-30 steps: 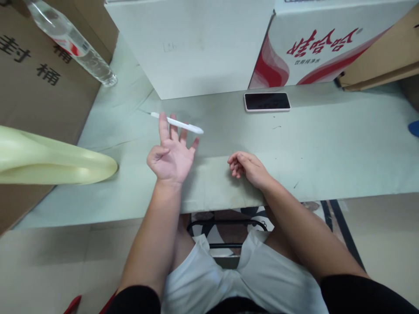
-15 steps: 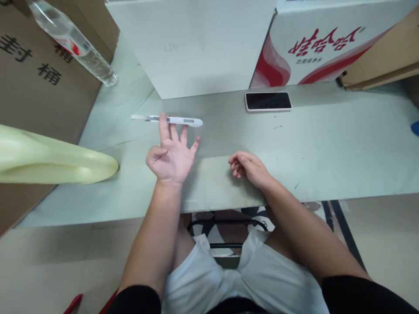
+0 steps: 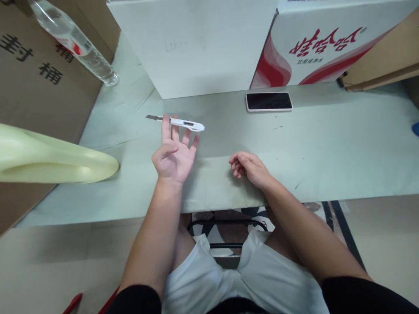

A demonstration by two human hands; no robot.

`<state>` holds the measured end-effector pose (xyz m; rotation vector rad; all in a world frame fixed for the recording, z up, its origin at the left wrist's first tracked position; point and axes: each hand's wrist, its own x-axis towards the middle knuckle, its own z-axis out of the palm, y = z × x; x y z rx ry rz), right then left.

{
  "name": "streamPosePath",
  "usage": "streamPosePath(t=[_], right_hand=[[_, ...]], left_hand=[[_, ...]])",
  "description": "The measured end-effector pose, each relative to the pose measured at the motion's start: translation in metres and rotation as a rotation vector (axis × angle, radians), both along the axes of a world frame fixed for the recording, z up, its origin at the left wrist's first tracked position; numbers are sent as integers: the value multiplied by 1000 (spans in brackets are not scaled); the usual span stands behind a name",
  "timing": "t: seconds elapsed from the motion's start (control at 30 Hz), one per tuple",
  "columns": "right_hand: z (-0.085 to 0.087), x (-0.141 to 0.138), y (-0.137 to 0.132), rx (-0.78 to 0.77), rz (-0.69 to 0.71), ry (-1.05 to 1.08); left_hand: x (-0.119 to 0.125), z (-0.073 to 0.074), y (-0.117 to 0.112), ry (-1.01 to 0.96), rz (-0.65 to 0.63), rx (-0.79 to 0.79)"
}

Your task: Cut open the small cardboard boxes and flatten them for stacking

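My left hand (image 3: 175,159) is raised palm up over the table, its fingers stretched toward the boxes. A white utility knife (image 3: 193,126) lies crosswise among those fingers, the index finger in front of it and the other fingertips behind. Its bare blade (image 3: 153,117) points left and its rounded end points right. The thumb is bent over the palm, apart from the knife. My right hand (image 3: 249,168) rests on its side near the table's front edge, fingers loosely curled in and nothing visible in them.
Behind the hands stand a plain white box (image 3: 196,52) and a red-and-white printed carton (image 3: 307,48). A phone (image 3: 269,101) lies before them on the cloth-covered table (image 3: 334,148). On the left are a water bottle (image 3: 77,46), a pale yellow-green object (image 3: 62,159) and a brown carton (image 3: 42,100).
The knife has tilted and shifted right with my left hand, its blade end swinging closer to the fingers. The left thumb has moved further over the palm. My right hand has stayed still.
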<state>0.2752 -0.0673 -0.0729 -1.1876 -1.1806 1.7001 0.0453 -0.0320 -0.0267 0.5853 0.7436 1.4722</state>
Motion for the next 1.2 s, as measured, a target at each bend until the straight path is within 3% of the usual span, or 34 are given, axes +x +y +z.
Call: streamPosePath(t=[0.3, 0.67, 0.93, 1.2], right_hand=[[2, 0, 0, -2, -2, -20], [5, 0, 0, 4, 7, -35], [5, 0, 1, 2, 3, -39], [5, -1, 1, -3, -6, -37]], left_hand=[[2, -13, 10, 39, 80, -48], [8, -7, 11, 4, 165, -125], [5, -8, 13, -9, 63, -226], [6, 1, 5, -61, 9, -180]])
